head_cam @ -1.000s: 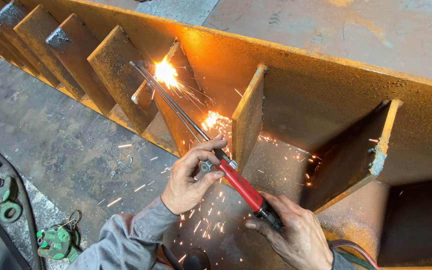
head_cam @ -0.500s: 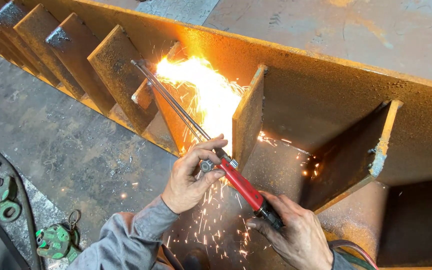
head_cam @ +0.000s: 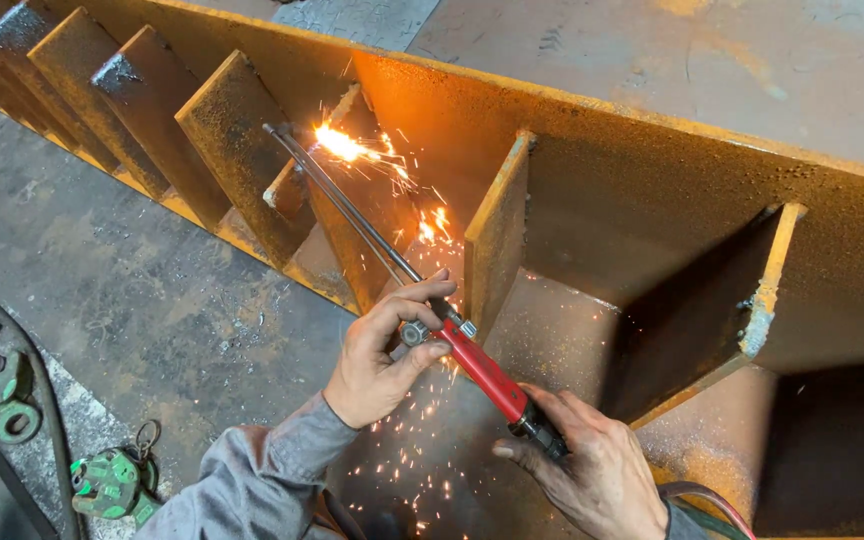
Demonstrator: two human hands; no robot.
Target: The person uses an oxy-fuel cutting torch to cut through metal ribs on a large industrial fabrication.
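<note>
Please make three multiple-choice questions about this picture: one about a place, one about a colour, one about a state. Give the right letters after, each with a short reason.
1. Where does the flame burn?
A. at the far tip of the torch, against a rusty steel plate
B. on the floor beside the green clamp
C. at the right hand

2. What colour is the torch handle?
A. blue
B. red
C. yellow

3. How is the torch held?
A. by the left hand alone
B. it lies on the floor
C. by both hands

Answers:
1 A: the flame glows at the end of the torch, at a steel plate, far from the green clamp.
2 B: the handle is red.
3 C: the left hand grips near the valves, and the right hand holds the rear end.
</note>
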